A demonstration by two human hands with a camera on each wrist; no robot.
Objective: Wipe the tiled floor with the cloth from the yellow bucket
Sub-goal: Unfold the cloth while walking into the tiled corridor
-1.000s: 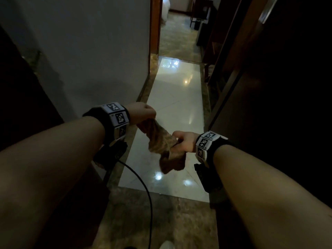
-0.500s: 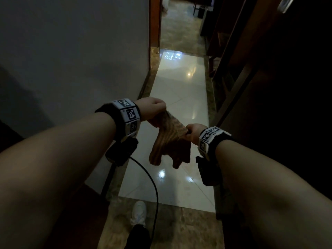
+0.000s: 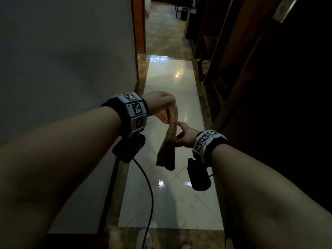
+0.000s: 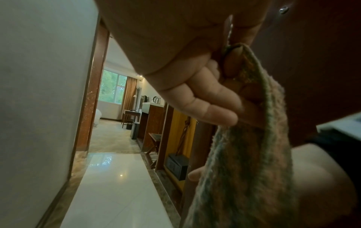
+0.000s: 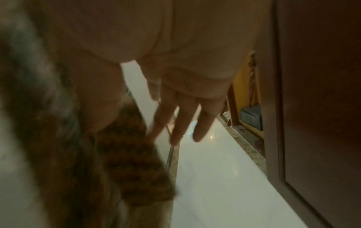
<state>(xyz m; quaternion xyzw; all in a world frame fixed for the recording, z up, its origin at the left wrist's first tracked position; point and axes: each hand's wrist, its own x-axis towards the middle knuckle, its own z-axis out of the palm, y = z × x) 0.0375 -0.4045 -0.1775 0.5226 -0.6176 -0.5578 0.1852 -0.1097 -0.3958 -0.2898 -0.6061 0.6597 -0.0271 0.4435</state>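
A brown and green striped cloth hangs as a narrow folded strip over the white tiled floor. My left hand grips its top end, fingers curled round it; the left wrist view shows the left hand bunching the cloth. My right hand is lower and to the right, its fingers straight and touching the strip's side. The right wrist view, blurred, shows the right hand with fingers extended beside the cloth. The yellow bucket is not in view.
I stand in a narrow corridor: a grey wall on the left, dark wooden panels on the right. An open closet holds a small safe. A black cable hangs from my left wrist. A white shoe shows below.
The cloth was held spread between both hands; now my right hand has let go of its pinch and the cloth hangs folded from the left hand, which has risen.
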